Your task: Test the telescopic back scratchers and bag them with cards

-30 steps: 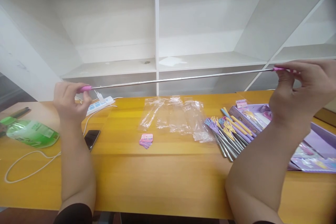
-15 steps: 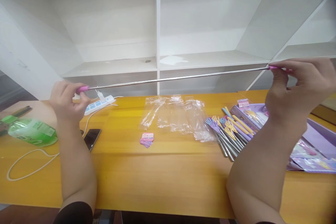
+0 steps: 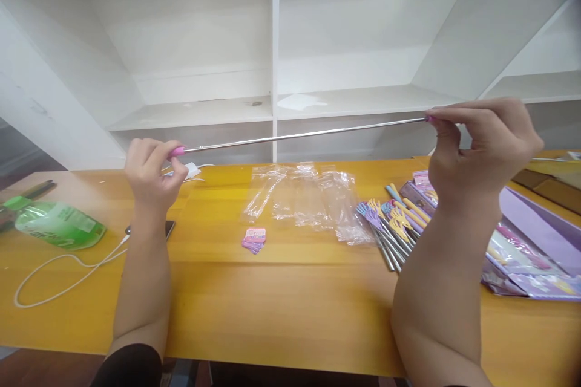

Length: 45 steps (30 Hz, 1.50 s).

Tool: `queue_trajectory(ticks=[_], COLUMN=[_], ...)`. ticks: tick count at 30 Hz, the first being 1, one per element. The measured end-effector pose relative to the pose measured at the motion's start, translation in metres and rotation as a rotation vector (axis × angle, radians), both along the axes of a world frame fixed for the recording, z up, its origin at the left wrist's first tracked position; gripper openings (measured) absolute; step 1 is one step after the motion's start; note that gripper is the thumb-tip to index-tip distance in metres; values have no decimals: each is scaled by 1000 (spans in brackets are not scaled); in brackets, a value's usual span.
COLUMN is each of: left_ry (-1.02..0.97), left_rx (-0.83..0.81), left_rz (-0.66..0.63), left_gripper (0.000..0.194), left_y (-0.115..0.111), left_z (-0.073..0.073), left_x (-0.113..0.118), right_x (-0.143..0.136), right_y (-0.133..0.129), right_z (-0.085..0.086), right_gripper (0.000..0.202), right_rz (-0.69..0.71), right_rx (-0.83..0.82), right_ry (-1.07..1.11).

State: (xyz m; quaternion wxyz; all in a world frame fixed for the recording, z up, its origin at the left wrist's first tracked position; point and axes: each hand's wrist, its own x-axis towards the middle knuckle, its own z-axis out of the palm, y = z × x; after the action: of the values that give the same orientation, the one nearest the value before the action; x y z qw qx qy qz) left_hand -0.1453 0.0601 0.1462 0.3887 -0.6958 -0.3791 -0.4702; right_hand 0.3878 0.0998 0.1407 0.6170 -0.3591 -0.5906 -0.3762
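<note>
A telescopic back scratcher (image 3: pixel 308 133) with pink ends and a thin metal rod is stretched level above the table, its right end slightly higher. My left hand (image 3: pixel 157 172) pinches one pink end between thumb and fingers. At the other end, my right hand (image 3: pixel 485 139) grips the pink tip, mostly hidden by the fingers. Below it on the right lies a bunch of back scratchers (image 3: pixel 394 230) with small hand-shaped heads in purple, yellow and blue on metal rods. Clear plastic bags (image 3: pixel 302 199) lie flat mid-table, with a small stack of pink cards (image 3: pixel 254 240) in front.
A purple box (image 3: pixel 540 217) with packaged items stands at the right, partly behind my right arm. On the left are a green bottle (image 3: pixel 59 224), a white cable (image 3: pixel 49 302), a phone (image 3: pixel 169 228) and a power strip (image 3: pixel 190 170). White shelving (image 3: pixel 274 60) rises behind the table.
Both hands have moved inward towards each other, and the metal rod between them has become shorter. The grip on each pink end is kept.
</note>
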Motion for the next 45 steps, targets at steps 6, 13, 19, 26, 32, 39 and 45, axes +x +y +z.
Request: queue_trajectory(ticks=[6, 13, 19, 26, 32, 39, 45], left_ry=[-16, 57, 41, 42, 64, 151, 153], left_rx=[-42, -27, -48, -72, -80, -102, -111], left_rz=[-30, -56, -36, -9, 1, -84, -91], left_gripper=[24, 32, 33, 34, 34, 32, 31], left_y=[-4, -7, -7, -7, -14, -24, -26], left_z=[0, -10, -15, -14, -11, -18, -20], left_x=[14, 50, 57, 53, 60, 97, 102], right_x=[11, -38, -65, -55, -61, -123, -127], right_y=[-1, -14, -20, -20, -22, -37, -36], right_z=[-1, 4, 4, 7, 7, -10, -15], right_gripper=[13, 18, 20, 27, 30, 37, 38], right_rz=[-4, 136, 120, 146, 154, 185, 199], right_rx=[46, 47, -35, 43, 43, -120, -150], right_ry=[-27, -154, -178, -244, -268, -393, -377])
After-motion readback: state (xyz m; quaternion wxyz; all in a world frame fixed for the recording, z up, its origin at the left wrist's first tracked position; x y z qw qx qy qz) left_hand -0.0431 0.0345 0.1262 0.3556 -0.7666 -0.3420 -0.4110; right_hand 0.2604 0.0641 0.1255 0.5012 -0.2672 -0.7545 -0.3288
